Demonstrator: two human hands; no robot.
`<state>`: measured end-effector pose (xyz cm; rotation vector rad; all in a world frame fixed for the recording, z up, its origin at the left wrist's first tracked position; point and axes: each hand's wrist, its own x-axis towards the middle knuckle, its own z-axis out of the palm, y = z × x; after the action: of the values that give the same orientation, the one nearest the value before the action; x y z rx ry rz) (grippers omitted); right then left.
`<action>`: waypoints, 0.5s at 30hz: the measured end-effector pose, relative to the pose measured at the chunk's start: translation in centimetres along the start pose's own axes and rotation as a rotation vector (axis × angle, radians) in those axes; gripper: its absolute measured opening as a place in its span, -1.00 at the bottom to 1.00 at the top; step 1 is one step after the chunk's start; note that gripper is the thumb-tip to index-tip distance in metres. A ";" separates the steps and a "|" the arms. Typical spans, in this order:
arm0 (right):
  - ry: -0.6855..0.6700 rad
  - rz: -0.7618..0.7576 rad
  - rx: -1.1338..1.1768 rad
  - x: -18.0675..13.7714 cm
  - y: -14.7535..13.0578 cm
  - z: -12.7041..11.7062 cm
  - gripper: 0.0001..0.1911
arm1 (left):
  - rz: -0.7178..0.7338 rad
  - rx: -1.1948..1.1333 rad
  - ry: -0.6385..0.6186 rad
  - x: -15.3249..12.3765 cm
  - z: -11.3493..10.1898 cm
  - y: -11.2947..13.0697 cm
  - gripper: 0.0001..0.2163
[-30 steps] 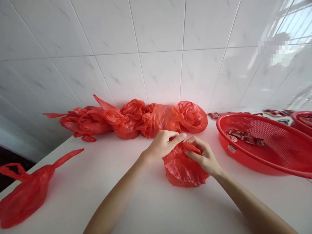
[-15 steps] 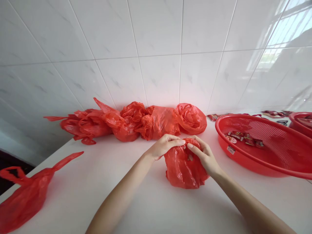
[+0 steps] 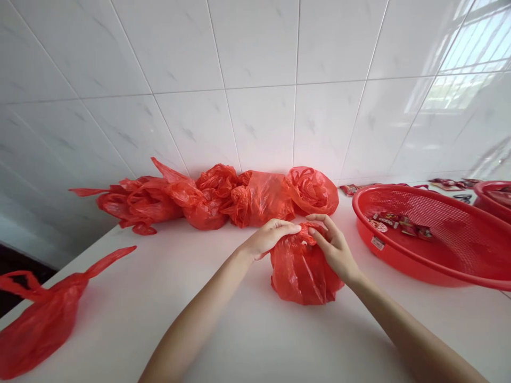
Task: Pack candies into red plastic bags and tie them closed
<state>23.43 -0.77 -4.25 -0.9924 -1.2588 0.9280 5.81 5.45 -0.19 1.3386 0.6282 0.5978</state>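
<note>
A thin red plastic bag rests on the white table between my hands, its upper edge bunched and crumpled. My left hand pinches the left side of that edge between thumb and fingers. On the right side of the bag's top, my right hand has its thumb against the plastic while the forefinger is raised and parted from it. The other right fingers curl behind the bag, partly hidden. What the bag contains cannot be made out.
Several bunched red plastic bags lie along the tiled wall. Another red bag with loop handles sits at the left edge of the table. At right stands a red perforated basket holding small packets, with a second basket beyond.
My right forefinger and thumb have moved apart at the bag's top, and the fingers have lifted slightly. My left hand keeps its pinch in nearly the same place.
</note>
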 end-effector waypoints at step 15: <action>0.171 -0.746 -0.598 -0.6 0.3 0.0 -0.90 | 0.139 0.215 0.045 0.0 -0.3 0.4 -0.63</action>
<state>23.34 -1.27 -4.77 -0.9048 -1.6238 -0.1217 5.59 5.67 0.18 1.5830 0.6534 0.6884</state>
